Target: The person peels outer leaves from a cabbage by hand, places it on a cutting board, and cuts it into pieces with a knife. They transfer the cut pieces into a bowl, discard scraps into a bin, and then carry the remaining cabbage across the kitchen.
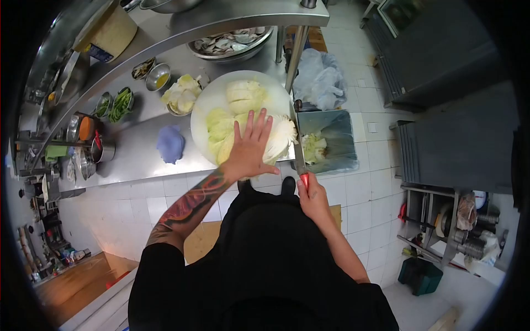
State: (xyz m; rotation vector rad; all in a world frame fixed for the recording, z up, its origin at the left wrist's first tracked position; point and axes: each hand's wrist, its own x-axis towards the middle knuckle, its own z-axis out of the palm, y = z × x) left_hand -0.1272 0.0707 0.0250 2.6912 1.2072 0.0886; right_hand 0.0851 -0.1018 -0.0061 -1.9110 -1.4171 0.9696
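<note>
Steel counter [138,149] carries round white board [207,102] with cut napa cabbage [243,96] on it. Left hand [249,146] presses the cabbage, fingers spread. Right hand [313,193] is clamped on red-handled knife [298,154] at board's right edge. Safer, I'd say: curl fingertips, keep blade vertical.

Wears a black short-sleeved top [265,265], loose and plain, and black shoes [287,185]. Carries a large tattoo [190,207] in red and dark ink along the left forearm, elbow to wrist. Goes bare at the left hand [249,149] and right hand [313,196].
</note>
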